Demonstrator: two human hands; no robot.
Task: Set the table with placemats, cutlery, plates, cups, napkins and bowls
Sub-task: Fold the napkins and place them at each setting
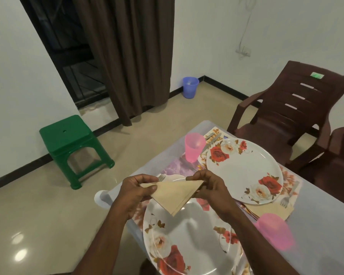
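A beige napkin [175, 195] folded into a triangle is held above the near rose-patterned plate [187, 241]. My left hand [136, 192] pinches its left corner and my right hand [211, 187] pinches its right corner. A second rose plate [244, 171] lies farther back on a floral placemat [290, 181]. One pink cup [194, 147] stands at the far left of the table, another pink cup [274, 233] at the near right. A fork [161, 177] shows behind the napkin. Another fork [286, 201] lies on a beige napkin [270, 210] beside the far plate.
The table [326, 215] has a pale cover. A knife [213, 140] lies on the far placemat. Two brown plastic chairs [290, 108] stand at the right. A green stool [72, 143] and a blue bin [190, 87] stand on the floor.
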